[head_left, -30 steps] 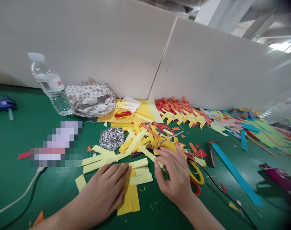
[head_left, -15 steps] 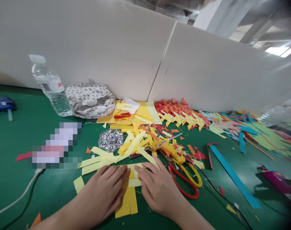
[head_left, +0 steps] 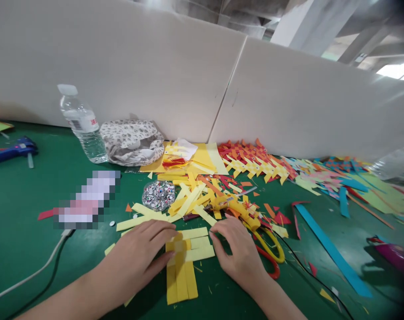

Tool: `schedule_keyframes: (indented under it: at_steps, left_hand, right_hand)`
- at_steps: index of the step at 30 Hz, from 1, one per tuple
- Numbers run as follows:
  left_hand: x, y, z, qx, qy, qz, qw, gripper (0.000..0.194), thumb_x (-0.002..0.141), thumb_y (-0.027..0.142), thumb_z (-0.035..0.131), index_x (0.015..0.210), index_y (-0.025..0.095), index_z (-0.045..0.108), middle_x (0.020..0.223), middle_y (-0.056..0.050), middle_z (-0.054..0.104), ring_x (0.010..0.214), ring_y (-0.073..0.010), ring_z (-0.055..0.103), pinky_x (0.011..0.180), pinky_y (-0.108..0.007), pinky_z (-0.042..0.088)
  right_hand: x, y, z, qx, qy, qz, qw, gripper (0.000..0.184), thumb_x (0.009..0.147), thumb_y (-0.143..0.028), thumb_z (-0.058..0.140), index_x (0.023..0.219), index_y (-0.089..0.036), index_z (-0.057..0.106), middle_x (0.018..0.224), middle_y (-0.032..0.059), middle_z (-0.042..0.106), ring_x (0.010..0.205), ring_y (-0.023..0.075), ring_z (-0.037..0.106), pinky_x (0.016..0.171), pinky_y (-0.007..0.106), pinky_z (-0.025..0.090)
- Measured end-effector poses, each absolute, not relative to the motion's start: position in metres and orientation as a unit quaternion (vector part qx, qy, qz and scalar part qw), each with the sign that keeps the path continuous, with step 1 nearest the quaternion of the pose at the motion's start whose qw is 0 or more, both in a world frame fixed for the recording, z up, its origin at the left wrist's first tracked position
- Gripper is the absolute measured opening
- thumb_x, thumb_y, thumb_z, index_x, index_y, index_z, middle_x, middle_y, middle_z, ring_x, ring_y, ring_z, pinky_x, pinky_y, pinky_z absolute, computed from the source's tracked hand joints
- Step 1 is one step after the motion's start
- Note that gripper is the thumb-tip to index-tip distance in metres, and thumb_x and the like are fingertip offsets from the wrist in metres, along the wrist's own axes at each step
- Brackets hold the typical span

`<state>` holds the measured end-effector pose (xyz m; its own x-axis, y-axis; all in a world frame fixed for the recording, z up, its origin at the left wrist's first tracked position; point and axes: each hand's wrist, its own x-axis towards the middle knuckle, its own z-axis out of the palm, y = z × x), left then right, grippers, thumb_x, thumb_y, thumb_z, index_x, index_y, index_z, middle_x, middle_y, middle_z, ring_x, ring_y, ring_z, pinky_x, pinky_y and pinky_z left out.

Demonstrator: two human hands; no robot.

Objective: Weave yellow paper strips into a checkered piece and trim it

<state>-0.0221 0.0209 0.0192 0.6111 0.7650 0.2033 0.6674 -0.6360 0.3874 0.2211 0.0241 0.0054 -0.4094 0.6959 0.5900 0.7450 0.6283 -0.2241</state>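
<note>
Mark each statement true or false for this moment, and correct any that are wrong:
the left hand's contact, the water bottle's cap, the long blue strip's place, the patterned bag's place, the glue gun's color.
1. The left hand touches the woven yellow strips. True.
2. The water bottle has no cap. False: a white cap is on it.
3. The right hand holds the long blue strip. False: the strip lies on the green table, away from that hand.
4. The patterned bag is right next to the bottle. True.
5. The glue gun at the far left is red. False: it is blue.
</note>
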Motion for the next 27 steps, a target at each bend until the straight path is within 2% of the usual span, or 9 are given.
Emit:
schedule_keyframes:
  at_steps: [4,7,10,13,16,18,21,25,27]
  left_hand:
    - [-0.019,0.017,0.037,0.897,0.388,0.117,0.18,0.017,0.081,0.033,0.057,0.096,0.025,0.057,0.09,-0.001,0.063,0.083,-0.0205,0.058,0.071,-0.033,0.046]
    - [-0.011,0.013,0.041,0.905,0.352,0.082,0.227,0.033,0.072,0.052,0.061,0.09,0.025,0.057,0.088,0.0,0.062,0.081,-0.0211,0.057,0.065,-0.03,0.043]
    - [-0.003,0.013,0.035,0.895,0.374,0.076,0.23,0.048,0.06,0.061,0.065,0.089,0.022,0.057,0.087,-0.002,0.061,0.08,-0.0233,0.056,0.065,-0.031,0.041]
    - [0.001,0.018,0.027,0.889,0.387,0.061,0.238,0.046,0.06,0.058,0.067,0.086,0.021,0.056,0.087,-0.003,0.059,0.079,-0.024,0.055,0.062,-0.03,0.038]
    - [0.001,0.022,0.024,0.882,0.39,0.061,0.257,0.04,0.063,0.054,0.067,0.08,0.02,0.055,0.084,-0.002,0.059,0.076,-0.0222,0.054,0.058,-0.028,0.035]
    - [-0.001,0.023,0.025,0.881,0.384,0.065,0.27,0.037,0.066,0.053,0.064,0.081,0.021,0.054,0.084,-0.002,0.058,0.077,-0.0215,0.054,0.059,-0.028,0.035]
    - [-0.005,0.022,0.027,0.882,0.367,0.075,0.287,0.028,0.073,0.047,0.06,0.083,0.022,0.054,0.086,-0.001,0.058,0.079,-0.0204,0.053,0.063,-0.028,0.036]
    - [-0.008,0.024,0.025,0.889,0.333,0.09,0.3,0.011,0.081,0.033,0.052,0.084,0.023,0.056,0.085,0.0,0.059,0.08,-0.0178,0.054,0.066,-0.026,0.037]
    - [-0.008,0.026,0.023,0.889,0.316,0.099,0.317,0.009,0.083,0.027,0.049,0.083,0.024,0.058,0.083,0.001,0.061,0.081,-0.0162,0.054,0.068,-0.024,0.037]
  right_hand:
    - [0.224,0.026,0.003,-0.416,-0.828,-0.028,0.374,0.013,0.081,-0.008,0.05,0.083,-0.021,0.052,0.074,0.0013,0.061,0.071,0.0154,0.057,0.086,0.041,0.044]
    - [0.223,0.027,0.004,-0.43,-0.824,-0.032,0.368,0.008,0.081,-0.014,0.055,0.083,-0.021,0.052,0.071,0.0006,0.06,0.07,0.0161,0.056,0.085,0.04,0.043]
    - [0.229,0.033,0.007,-0.484,-0.775,-0.086,0.397,0.016,0.082,-0.018,0.054,0.097,-0.02,0.052,0.087,0.0064,0.062,0.084,0.0205,0.057,0.083,0.04,0.044]
    - [0.244,0.043,0.008,-0.582,-0.707,-0.153,0.372,0.038,0.079,-0.031,0.055,0.113,-0.017,0.045,0.107,0.0144,0.056,0.101,0.0292,0.052,0.084,0.045,0.044]
    - [0.26,0.052,0.006,-0.671,-0.678,-0.126,0.273,0.053,0.073,-0.041,0.059,0.118,-0.016,0.042,0.105,0.0148,0.058,0.097,0.0326,0.054,0.076,0.045,0.046]
    - [0.266,0.054,0.004,-0.7,-0.667,-0.094,0.237,0.053,0.074,-0.039,0.057,0.119,-0.017,0.04,0.098,0.0119,0.062,0.087,0.0303,0.059,0.07,0.042,0.048]
    - [0.267,0.055,0.003,-0.705,-0.665,-0.083,0.234,0.046,0.077,-0.036,0.054,0.117,-0.019,0.041,0.095,0.0095,0.064,0.081,0.0279,0.061,0.065,0.038,0.047]
    - [0.267,0.056,0.004,-0.696,-0.656,-0.076,0.283,0.043,0.075,-0.039,0.057,0.112,-0.02,0.044,0.094,0.0082,0.065,0.085,0.0278,0.061,0.068,0.039,0.048]
    - [0.268,0.056,0.003,-0.677,-0.654,-0.085,0.327,0.043,0.074,-0.04,0.06,0.11,-0.02,0.046,0.096,0.0086,0.065,0.089,0.0275,0.061,0.073,0.04,0.048]
